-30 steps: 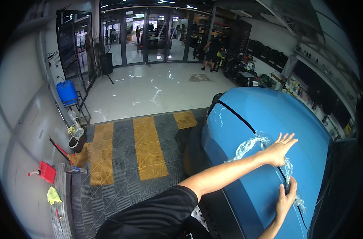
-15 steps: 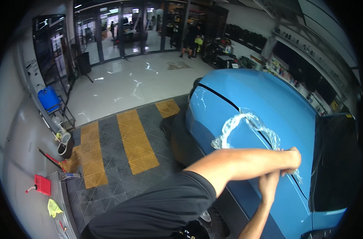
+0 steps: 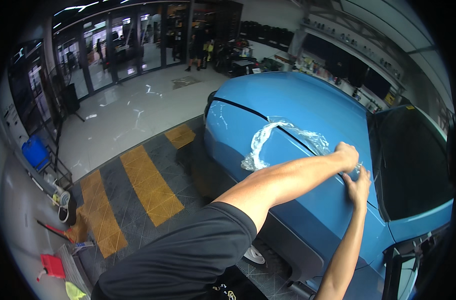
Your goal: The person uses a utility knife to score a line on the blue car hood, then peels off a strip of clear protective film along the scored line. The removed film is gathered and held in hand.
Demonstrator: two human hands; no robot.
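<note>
A blue car [image 3: 298, 95] fills the right half of the view, with a dark seam between its hood and fender. Along that seam lies a crumpled, curved strip of clear plastic film [image 3: 262, 141], its lower left end bunched on the fender. My left arm, in a black sleeve, crosses over the fender; my left hand [image 3: 347, 156] is closed on the film near its right end. Just beyond it, my right hand [image 3: 359, 187] is at the film's end, fingers bent and pinching there. The exact grip of the fingertips is too small to make out.
The car's windshield [image 3: 418, 165] is at the right, its side mirror [image 3: 403, 272] below. Yellow stripes [image 3: 150, 185] cross the dark grid floor. By the left wall stand a blue container [image 3: 36, 152] and a red can [image 3: 53, 266]. A person [image 3: 197, 47] stands far back.
My view has shifted, so the car appears farther left and higher. My right hand has come out from under my left wrist to its right side, and the hands are slightly farther apart.
</note>
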